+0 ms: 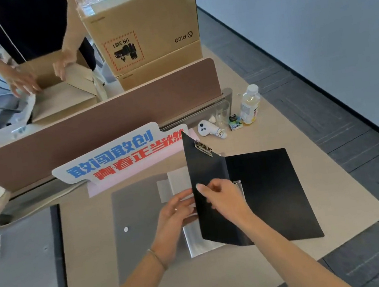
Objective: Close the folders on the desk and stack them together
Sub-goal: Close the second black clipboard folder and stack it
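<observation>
A black clip folder lies half open at the desk's right. Its right cover rests flat; its left cover, with a metal clip at its top, stands nearly upright. My right hand grips that raised cover's edge, and my left hand touches it from the left side. A grey translucent folder lies flat in the middle, with clear sleeves showing under the black one. A third grey folder with dark edging lies at the left.
A printed sign with blue and red characters leans on the brown divider. A white controller, a glass and a bottle stand at the back right. Another person handles cardboard boxes beyond the divider. The desk's edge runs close on the right.
</observation>
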The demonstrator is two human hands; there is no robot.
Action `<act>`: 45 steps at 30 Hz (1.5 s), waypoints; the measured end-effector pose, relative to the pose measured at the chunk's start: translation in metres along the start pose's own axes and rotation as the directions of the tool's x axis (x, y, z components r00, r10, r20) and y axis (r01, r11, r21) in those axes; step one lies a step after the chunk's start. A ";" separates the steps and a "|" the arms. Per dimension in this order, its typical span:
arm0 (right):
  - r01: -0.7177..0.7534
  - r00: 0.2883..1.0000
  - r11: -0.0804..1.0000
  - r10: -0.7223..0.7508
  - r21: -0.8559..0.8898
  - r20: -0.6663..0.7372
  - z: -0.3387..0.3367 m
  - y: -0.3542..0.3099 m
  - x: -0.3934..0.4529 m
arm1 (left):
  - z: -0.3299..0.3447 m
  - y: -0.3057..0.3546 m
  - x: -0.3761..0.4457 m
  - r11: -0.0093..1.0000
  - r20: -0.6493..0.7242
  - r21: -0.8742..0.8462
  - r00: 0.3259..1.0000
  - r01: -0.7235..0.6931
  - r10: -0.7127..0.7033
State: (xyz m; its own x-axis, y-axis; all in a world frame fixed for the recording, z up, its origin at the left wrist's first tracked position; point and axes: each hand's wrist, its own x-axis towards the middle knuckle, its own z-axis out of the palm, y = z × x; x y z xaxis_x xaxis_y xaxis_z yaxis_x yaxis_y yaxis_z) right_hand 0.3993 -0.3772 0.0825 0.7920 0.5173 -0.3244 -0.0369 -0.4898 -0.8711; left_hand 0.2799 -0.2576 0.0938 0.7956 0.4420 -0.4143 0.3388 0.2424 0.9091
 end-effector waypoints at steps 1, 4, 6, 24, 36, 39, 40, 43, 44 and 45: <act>0.022 0.999 0.997 -0.024 -0.068 -0.033 -0.005 -0.008 -0.002 | 0.009 0.003 -0.002 1.000 0.017 0.002 1.000 -0.005 0.005; 0.061 0.990 0.972 -0.089 -0.229 -0.111 -0.019 -0.019 -0.006 | 0.032 0.006 0.000 1.000 0.052 -0.002 0.999 -0.008 0.008; 0.061 0.982 0.963 -0.105 -0.261 -0.159 -0.030 -0.020 -0.009 | 0.045 0.007 0.002 1.000 0.038 -0.013 0.999 -0.003 0.004; -0.234 0.866 0.905 0.029 -0.355 -0.499 -0.176 0.101 -0.014 | 0.111 -0.075 0.057 0.943 -0.136 0.182 0.957 0.278 -0.256; -0.390 0.872 0.916 0.337 -0.090 -0.355 -0.152 0.192 -0.015 | 0.141 -0.083 0.080 0.892 -0.116 0.076 0.892 0.446 -0.437; -0.365 0.878 0.929 0.322 -0.059 -0.355 -0.149 0.197 -0.018 | 0.142 -0.078 0.085 0.908 -0.136 0.074 0.906 0.412 -0.400; -0.364 0.877 0.930 0.324 -0.051 -0.354 -0.149 0.197 -0.018 | 0.142 -0.077 0.087 0.913 -0.134 0.066 0.910 0.404 -0.393; -0.375 0.874 0.926 0.339 -0.038 -0.348 -0.149 0.196 -0.016 | 0.145 -0.072 0.087 0.921 -0.112 0.055 0.919 0.386 -0.378; -0.374 0.874 0.927 0.341 -0.033 -0.346 -0.148 0.196 -0.015 | 0.146 -0.069 0.087 0.926 -0.106 0.056 0.925 0.373 -0.366; -0.371 0.876 0.928 0.340 -0.027 -0.341 -0.147 0.196 -0.015 | 0.148 -0.067 0.086 0.932 -0.102 0.062 0.932 0.356 -0.349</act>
State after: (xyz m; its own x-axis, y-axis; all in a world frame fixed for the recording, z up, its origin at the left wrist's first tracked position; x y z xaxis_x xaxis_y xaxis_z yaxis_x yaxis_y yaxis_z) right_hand 0.4694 -0.5841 -0.0289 0.8895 0.0472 -0.4545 -0.3115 -0.6651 -0.6786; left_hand 0.4000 -0.3636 0.0038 0.5717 0.4150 -0.7077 0.6304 0.3299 0.7027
